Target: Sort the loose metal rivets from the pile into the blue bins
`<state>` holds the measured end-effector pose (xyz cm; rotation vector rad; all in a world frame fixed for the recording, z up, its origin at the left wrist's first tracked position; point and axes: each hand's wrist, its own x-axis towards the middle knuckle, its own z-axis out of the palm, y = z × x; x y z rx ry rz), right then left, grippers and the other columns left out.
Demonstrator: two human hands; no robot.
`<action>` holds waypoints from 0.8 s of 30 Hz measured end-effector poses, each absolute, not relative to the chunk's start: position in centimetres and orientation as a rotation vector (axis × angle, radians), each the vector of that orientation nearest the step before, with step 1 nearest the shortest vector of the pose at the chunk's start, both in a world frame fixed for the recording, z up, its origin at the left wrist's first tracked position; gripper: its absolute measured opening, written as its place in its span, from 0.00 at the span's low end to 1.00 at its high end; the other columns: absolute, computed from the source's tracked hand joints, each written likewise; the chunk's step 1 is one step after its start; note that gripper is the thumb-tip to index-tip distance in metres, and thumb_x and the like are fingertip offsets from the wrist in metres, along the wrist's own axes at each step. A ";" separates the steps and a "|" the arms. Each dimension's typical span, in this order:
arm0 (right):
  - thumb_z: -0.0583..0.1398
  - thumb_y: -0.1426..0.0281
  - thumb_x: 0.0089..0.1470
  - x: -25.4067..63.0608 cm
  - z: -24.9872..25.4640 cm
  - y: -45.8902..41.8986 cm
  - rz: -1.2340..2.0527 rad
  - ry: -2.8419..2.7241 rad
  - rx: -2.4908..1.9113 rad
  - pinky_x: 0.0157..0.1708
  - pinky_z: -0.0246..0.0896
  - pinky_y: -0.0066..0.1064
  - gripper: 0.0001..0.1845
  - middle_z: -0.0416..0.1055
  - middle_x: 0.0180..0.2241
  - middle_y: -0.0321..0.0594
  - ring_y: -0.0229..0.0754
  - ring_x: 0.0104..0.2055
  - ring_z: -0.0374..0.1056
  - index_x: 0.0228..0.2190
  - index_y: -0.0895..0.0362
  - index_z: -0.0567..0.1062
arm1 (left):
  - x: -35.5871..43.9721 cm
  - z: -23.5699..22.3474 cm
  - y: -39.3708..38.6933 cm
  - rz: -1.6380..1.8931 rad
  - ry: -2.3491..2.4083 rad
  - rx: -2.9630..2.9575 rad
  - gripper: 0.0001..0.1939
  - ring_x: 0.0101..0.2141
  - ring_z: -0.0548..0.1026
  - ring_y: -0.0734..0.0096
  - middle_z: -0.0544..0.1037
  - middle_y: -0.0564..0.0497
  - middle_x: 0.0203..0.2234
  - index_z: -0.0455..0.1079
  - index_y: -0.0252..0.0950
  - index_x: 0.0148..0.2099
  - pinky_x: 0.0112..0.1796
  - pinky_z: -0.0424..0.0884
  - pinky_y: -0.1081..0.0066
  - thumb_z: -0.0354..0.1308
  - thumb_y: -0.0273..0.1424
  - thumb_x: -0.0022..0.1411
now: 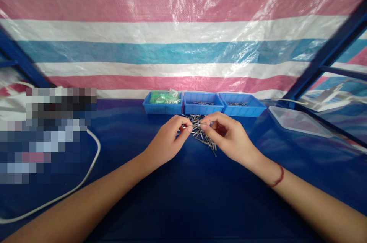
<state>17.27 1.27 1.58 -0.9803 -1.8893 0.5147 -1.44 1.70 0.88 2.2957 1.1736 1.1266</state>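
A loose pile of thin metal blind rivets (210, 144) lies on the blue tabletop. My left hand (169, 137) is at the pile's left side, thumb and forefinger pinched on a slim rivet that is mostly hidden. From the right, my right hand (229, 136) pinches another rivet (202, 123) by its end, just above the pile. The fingertips of both hands are a short gap apart. Whether the two held pieces touch cannot be made out.
Behind the pile stand three blue bins: the left bin (162, 110) holds green packets (163, 97), the middle bin (203, 110) and right bin (246, 111) hold thin metal pieces. A translucent lid (299, 122) lies at right. A white cable (96, 155) curves at left.
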 end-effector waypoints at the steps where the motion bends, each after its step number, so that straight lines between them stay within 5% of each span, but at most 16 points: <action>1: 0.58 0.66 0.55 17.3 1.7 1.2 0.498 -1.907 -0.965 0.23 0.55 0.25 0.07 0.68 0.28 0.36 0.32 0.23 0.58 0.32 0.57 0.73 | -1.4 0.8 1.7 1.096 1.158 2.317 0.06 0.32 0.71 0.73 0.73 0.52 0.31 0.66 0.36 0.36 0.35 0.67 0.73 0.50 0.30 0.64; 6: 0.58 0.64 0.55 18.1 2.1 1.9 0.392 -1.892 -1.014 0.23 0.55 0.26 0.10 0.68 0.25 0.36 0.33 0.23 0.59 0.28 0.58 0.72 | -1.3 0.6 1.8 1.072 1.188 2.345 0.06 0.34 0.73 0.71 0.75 0.51 0.33 0.68 0.36 0.40 0.39 0.68 0.70 0.51 0.29 0.64; 16: 0.59 0.63 0.51 26.2 2.6 8.2 -0.255 -1.479 -1.479 0.28 0.58 0.33 0.12 0.72 0.27 0.42 0.40 0.24 0.64 0.33 0.58 0.75 | -1.5 -0.1 1.7 0.687 1.216 2.754 0.12 0.42 0.69 0.63 0.74 0.49 0.42 0.72 0.42 0.47 0.42 0.63 0.62 0.50 0.33 0.65; 24: 0.57 0.66 0.52 24.2 2.2 7.2 -0.185 -1.650 -1.425 0.27 0.58 0.31 0.14 0.72 0.28 0.41 0.38 0.23 0.63 0.38 0.60 0.74 | -1.4 -0.3 1.6 0.595 1.226 2.800 0.11 0.43 0.67 0.62 0.72 0.50 0.42 0.74 0.44 0.42 0.39 0.60 0.64 0.50 0.36 0.65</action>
